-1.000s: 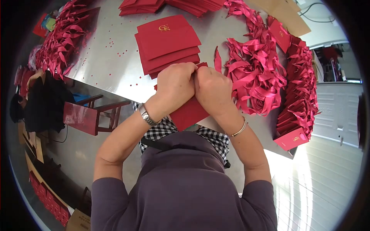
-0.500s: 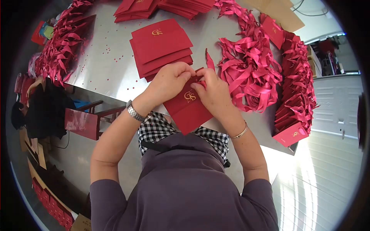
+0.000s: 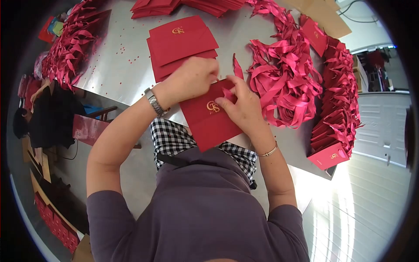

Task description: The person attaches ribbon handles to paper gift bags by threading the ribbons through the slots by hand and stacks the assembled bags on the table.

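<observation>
A red paper bag [image 3: 209,124] with a gold logo hangs at the table's near edge, tilted, above my lap. My right hand [image 3: 242,107] grips its upper right part, thumb near the logo, with a bit of pink ribbon [image 3: 228,93] beside the thumb. My left hand [image 3: 192,78] is closed at the bag's upper left edge; what its fingertips hold, if anything, is too small to make out. Just beyond lies a stack of red bags [image 3: 181,39]. A loose ribbon end [image 3: 237,66] lies beyond my right hand, left of a tangled pile of pink ribbons [image 3: 286,83].
A long row of ribboned bags [image 3: 338,100] lines the right of the metal table [image 3: 124,65]. More ribboned bags [image 3: 72,48] are at the far left, and red stacks [image 3: 159,6] at the back. A person in black [image 3: 52,113] and a red stool [image 3: 87,129] are at the left.
My hands have come apart from their meeting at the bag's top, the left one moving up and left. The bag's front and gold logo have come into view.
</observation>
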A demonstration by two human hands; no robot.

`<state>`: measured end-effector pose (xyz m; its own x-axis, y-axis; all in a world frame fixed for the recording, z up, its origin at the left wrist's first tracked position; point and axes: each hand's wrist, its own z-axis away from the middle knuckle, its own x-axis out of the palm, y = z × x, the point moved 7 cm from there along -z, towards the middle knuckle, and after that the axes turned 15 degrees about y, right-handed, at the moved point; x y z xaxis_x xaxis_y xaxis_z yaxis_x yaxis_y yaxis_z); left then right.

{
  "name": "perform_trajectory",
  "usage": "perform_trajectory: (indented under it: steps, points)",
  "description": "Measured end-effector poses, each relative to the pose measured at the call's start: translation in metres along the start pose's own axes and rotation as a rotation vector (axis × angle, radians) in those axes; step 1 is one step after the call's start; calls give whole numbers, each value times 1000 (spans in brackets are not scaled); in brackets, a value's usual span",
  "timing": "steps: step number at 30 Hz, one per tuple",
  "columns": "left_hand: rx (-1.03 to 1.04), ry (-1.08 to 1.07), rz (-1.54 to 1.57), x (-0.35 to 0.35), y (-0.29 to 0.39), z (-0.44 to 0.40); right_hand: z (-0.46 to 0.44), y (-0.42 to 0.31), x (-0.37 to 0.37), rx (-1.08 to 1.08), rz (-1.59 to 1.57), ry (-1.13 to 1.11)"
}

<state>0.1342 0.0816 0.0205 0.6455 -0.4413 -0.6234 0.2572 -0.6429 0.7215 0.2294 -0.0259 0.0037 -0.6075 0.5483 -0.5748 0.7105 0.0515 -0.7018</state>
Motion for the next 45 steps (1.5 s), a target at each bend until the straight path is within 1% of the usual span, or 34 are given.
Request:
perform_trajectory:
  steps: [1, 2, 3, 5, 6, 7, 9, 12, 13, 14, 16, 17, 18, 19, 20, 22, 24, 26, 28, 29, 30, 31, 32, 33, 34, 35, 36, 37, 38, 39, 40, 41, 43, 45]
  points:
    - [-78, 96, -43, -9, -8, 1, 2, 6, 0, 78, 60, -50]
    - [-92, 141, -47, -14, -12, 4, 4, 13, 0, 155, 120, -98]
    - [-94, 138, -48, -14, -12, 7, 2, 12, 0, 158, 119, -98]
    - [-129, 278, -149, -23, -11, 18, 0, 7, 3, 97, 182, -140]
    - [-176, 341, -150, -28, -14, 20, -1, 7, 2, 98, 179, -140]
    - [-176, 339, -152, -30, -13, 21, -2, 6, 2, 94, 191, -141]
    - [-234, 471, -217, -45, -15, 30, -1, 7, 2, 95, 205, -140]
    - [-333, 623, -157, -59, -40, 42, -1, 10, 2, 91, 194, -151]
    - [-355, 574, -137, -58, -44, 47, -1, 10, 3, 83, 187, -145]
    - [-354, 573, -136, -58, -36, 52, 0, 10, 3, 74, 179, -141]
    - [-291, 698, -31, -66, -12, 63, 0, 10, 3, 77, 166, -125]
    - [-261, 744, -101, -71, 0, 71, 0, 11, 3, 83, 154, -109]
    - [-132, 752, -192, -72, 9, 78, 1, 11, 4, 82, 151, -109]
    - [0, 756, -282, -70, 16, 85, 1, 12, 4, 91, 144, -102]
    - [94, 631, -356, -57, 21, 86, 2, 12, 4, 99, 137, -96]
    - [-34, 407, -373, -31, 10, 87, 1, 12, 4, 94, 126, -100]
    - [-59, 379, -343, -22, 4, 88, 0, 12, 4, 90, 116, -94]
    - [-195, 349, -216, -22, -3, 88, 2, 9, 1, 19, 126, -40]
    - [-284, 333, -63, -22, -8, 87, 3, 5, -2, 53, 166, -69]
    - [-418, 304, 46, -17, -16, 92, 4, 4, -5, 54, 215, -76]
    - [-629, 235, 223, -11, -25, 96, 2, 0, -5, 35, 263, -106]
    - [-600, 229, 287, -8, -34, 100, 2, -3, -9, -1, 195, -40]
    - [-630, 245, 420, -8, -25, 100, -2, -10, -15, 26, 227, -92]
    - [-614, 252, 433, -11, -15, 99, -2, -11, -15, -3, 238, -73]
    - [-513, 306, 583, -9, -12, 97, -2, -14, -22, -77, 115, 75]
    - [-599, 290, 718, -4, -7, 100, -2, -11, -22, -62, 118, 86]
    - [-578, 181, 686, 0, -7, 102, -1, -7, -21, -47, 136, 78]
    - [-527, 195, 739, 5, -7, 104, 0, -7, -19, -30, 148, 62]
    - [-586, 233, 726, 3, 6, 103, 1, -9, -19, -30, 139, 62]
    - [-556, 251, 640, 7, -4, 103, 0, -12, -22, -26, 126, 56]
    - [-577, 288, 663, 13, -14, 108, 1, -14, -23, -1, 148, 18]
    - [-561, 287, 667, 11, -7, 103, -1, -14, -23, -9, 155, 30]
    - [-754, 257, 717, 9, -4, 106, 1, -12, -22, -4, 134, 21]
    - [-719, 265, 728, 16, -21, 106, -3, -22, -27, -11, 142, 26]
